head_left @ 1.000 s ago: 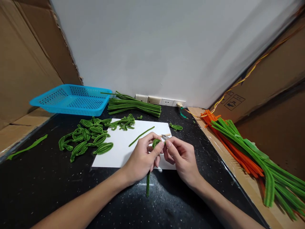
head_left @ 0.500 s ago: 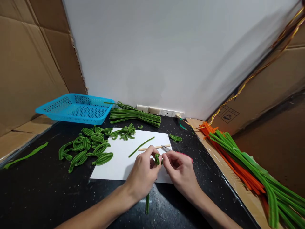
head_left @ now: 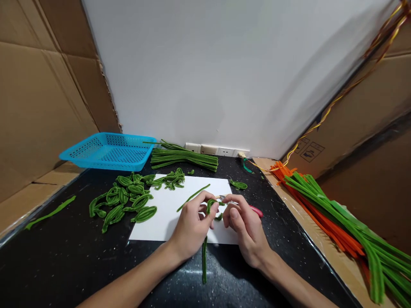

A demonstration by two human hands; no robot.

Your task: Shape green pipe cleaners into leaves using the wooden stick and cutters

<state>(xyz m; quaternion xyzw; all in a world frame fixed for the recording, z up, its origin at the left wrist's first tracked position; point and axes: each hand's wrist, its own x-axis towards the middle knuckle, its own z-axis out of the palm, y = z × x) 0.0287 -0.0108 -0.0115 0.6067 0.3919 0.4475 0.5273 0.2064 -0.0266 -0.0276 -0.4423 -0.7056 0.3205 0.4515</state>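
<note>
My left hand (head_left: 192, 224) and my right hand (head_left: 242, 226) meet over the near edge of a white sheet (head_left: 160, 214) on the black table. Both pinch one green pipe cleaner (head_left: 204, 261); its upper end is bent into loops between my fingertips, and its straight tail hangs down toward me. Just beyond my fingers lie a thin wooden stick and scissors with a red handle (head_left: 255, 210), mostly hidden by my right hand. A loose straight green pipe cleaner (head_left: 192, 197) lies on the sheet.
A heap of folded green leaf shapes (head_left: 128, 199) lies left of the sheet. A blue basket (head_left: 109, 152) and a bundle of green pipe cleaners (head_left: 183, 156) stand at the back. Long green and orange pipe cleaners (head_left: 337, 222) lie on cardboard at the right. Cardboard walls flank both sides.
The view has shifted a little. My fingers have kept working the looped end of the green pipe cleaner; my right hand has dropped slightly lower on it.
</note>
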